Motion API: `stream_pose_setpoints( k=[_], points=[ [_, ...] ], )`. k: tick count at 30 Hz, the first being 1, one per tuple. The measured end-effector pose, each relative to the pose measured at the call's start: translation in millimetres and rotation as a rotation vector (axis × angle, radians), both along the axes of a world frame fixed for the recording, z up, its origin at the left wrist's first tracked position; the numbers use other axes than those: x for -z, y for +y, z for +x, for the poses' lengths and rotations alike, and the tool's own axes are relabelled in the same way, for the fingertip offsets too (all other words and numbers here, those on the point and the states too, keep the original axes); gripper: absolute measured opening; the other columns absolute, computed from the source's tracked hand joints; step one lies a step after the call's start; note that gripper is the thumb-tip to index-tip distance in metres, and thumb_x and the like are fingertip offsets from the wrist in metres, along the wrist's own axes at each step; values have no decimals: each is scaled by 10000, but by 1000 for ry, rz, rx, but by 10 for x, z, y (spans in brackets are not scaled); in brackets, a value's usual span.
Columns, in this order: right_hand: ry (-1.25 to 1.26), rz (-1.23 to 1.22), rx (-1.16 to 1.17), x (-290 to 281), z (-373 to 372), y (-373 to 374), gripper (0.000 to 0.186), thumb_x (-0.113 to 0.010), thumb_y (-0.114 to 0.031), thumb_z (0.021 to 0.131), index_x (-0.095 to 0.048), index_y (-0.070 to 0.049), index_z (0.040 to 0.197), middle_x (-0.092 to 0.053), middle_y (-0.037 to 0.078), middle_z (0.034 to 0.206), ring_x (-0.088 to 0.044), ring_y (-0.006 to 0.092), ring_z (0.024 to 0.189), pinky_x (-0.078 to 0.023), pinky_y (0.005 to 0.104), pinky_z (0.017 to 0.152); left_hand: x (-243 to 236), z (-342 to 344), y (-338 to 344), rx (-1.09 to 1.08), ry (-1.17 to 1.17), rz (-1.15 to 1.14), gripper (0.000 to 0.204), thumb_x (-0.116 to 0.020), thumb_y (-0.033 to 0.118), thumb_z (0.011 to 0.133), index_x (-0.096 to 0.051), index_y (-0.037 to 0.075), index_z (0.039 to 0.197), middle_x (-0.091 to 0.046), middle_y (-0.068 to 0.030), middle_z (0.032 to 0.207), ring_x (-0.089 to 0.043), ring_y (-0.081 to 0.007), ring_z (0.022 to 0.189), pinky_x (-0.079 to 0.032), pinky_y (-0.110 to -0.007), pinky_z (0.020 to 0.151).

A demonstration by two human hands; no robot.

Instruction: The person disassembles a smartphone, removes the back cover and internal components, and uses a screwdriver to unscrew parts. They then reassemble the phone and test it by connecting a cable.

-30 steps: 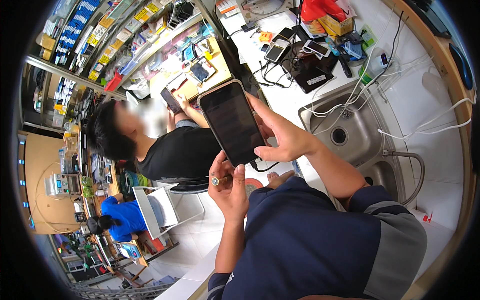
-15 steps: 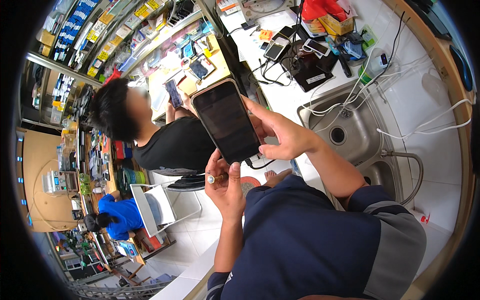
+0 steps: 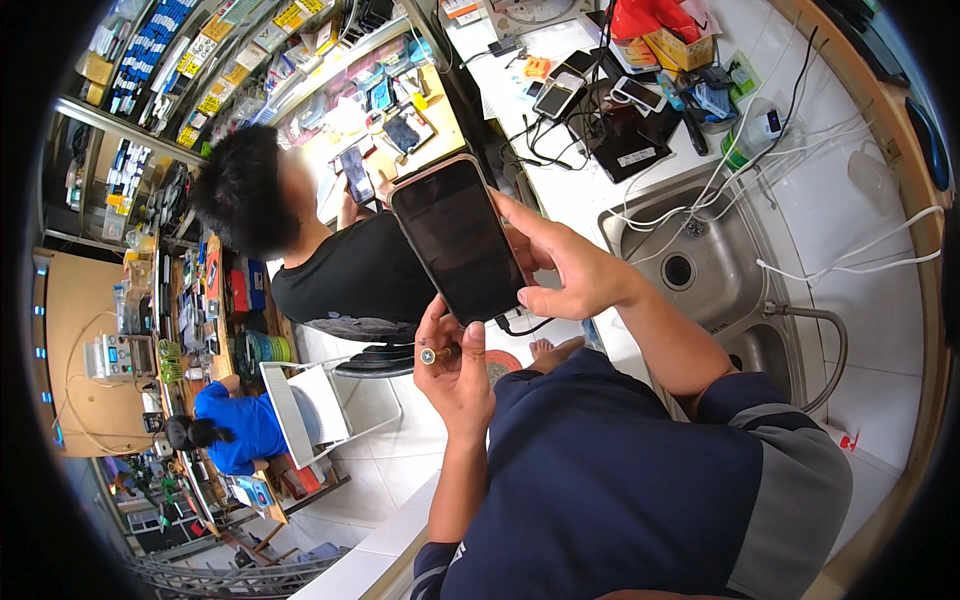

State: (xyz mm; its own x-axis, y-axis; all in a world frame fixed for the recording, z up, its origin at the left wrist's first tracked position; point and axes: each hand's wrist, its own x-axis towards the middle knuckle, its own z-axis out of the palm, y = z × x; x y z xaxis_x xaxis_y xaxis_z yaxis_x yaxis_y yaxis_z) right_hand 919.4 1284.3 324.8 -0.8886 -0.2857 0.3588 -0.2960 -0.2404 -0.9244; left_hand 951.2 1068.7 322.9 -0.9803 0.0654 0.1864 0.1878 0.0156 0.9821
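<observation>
My right hand (image 3: 570,270) grips a dark-screened smartphone (image 3: 450,240) by its right side, thumb near the bottom corner. At the phone's lower left, my left hand (image 3: 455,385) has its fingertips against the bottom edge and holds a small cylindrical tool with a brass-coloured end (image 3: 432,355), probably a screwdriver. A black cable (image 3: 515,329) hangs from the phone's bottom. Beyond it, a person in black (image 3: 355,275) holds another phone (image 3: 357,175) over a cream work mat (image 3: 440,120).
Right of me are a double steel sink (image 3: 725,275) and a white counter (image 3: 525,170) with phones and tangled cables. Cluttered shelves (image 3: 230,60) stand at upper left. A person in blue (image 3: 235,430) sits at a left bench beside a white folding chair (image 3: 320,405). A red stool (image 3: 500,365) is below.
The person in black has leaned toward the work mat, head turned further away, and their phone has moved up over the mat. My hands and phone have shifted slightly left and up.
</observation>
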Motion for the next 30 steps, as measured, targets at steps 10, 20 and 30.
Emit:
stream_pose_setpoints(
  k=[10, 20, 30],
  points=[
    [1, 29, 32, -31, 9, 18, 1102, -582, 103, 795, -38, -72, 1738, -680, 139, 1317, -682, 122, 988, -564, 280, 863, -14, -16, 17, 10, 8, 4, 489, -702, 30, 1033, -530, -68, 1480, -734, -122, 1189, -674, -122, 1048, -510, -255, 939],
    [49, 169, 211, -110, 12, 52, 861, -672, 23, 840, -384, -24, 1650, -736, 89, 1146, -688, 108, 891, -566, 281, 780, 8, -1, -29, 26, -8, -7, 513, -720, 47, 1024, -524, -59, 1487, -732, -105, 1171, -664, -120, 1041, -510, -262, 925],
    [143, 149, 466, -189, -128, 156, 197, -727, -103, 901, -765, 14, 1055, -728, 29, 836, -655, 83, 755, -525, 257, 680, 56, 111, -69, 42, 27, -59, 498, -731, 23, 1012, -551, -58, 1469, -743, -106, 1167, -616, -60, 901, -469, -204, 764]
  ],
)
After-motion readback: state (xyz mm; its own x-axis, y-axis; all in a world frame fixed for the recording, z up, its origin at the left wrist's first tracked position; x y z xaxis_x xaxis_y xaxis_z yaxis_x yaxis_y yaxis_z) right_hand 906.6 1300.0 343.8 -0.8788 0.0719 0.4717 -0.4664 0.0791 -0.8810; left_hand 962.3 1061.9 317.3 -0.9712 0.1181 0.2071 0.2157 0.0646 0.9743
